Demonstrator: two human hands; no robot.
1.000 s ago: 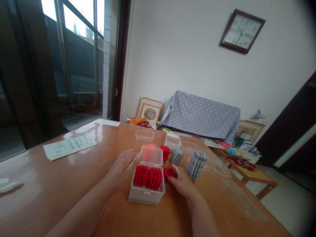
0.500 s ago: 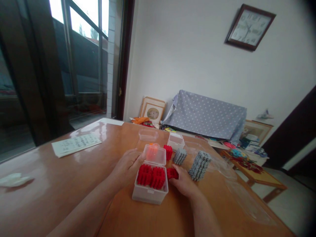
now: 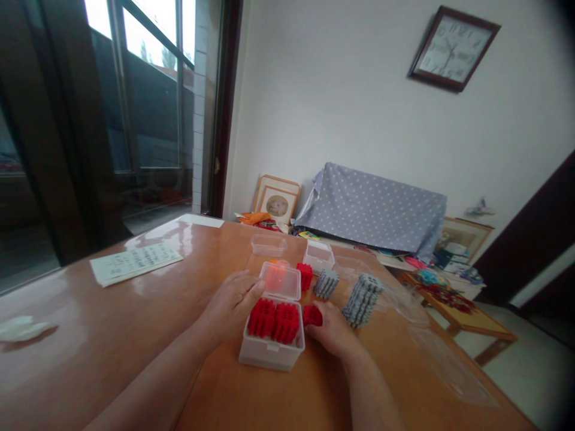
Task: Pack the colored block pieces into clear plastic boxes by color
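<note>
- Right hand [image 3: 333, 328] lies low on the tabletop [image 3: 179, 299] just right of the clear box [image 3: 272, 344], fingers curled around a red block [image 3: 312, 315]; the grip looks closed on it, though the fingertips are partly hidden behind the block.
- Left hand [image 3: 233, 305] rests against the left wall of the box, fingers loosely spread and thumb up near the raised lid [image 3: 281, 281]; it steadies the box and holds nothing else.
- Two red blocks [image 3: 274, 321] already stand side by side inside the box, filling most of its width. Judging from that, the third one needs to go in upright and square to them, or its teeth will likely catch on the neighbours.
- Best to lift the block clear of the right rim before moving it across, not drag it over the wall, since the light box could tip or slide.
- Keeping the left hand pressed against the box while the block goes in should stop it from skating on the glossy wood.
- The lid stands open at the far side; the block should stay in front of it so the hinge is not knocked.
- Two grey stacks [image 3: 362, 299] stand close beyond the right hand toward the right edge of the tabletop; a wide wrist swing could topple them.
- Another red block [image 3: 305, 275] waits beyond the lid, near small empty boxes [image 3: 318, 256].
</note>
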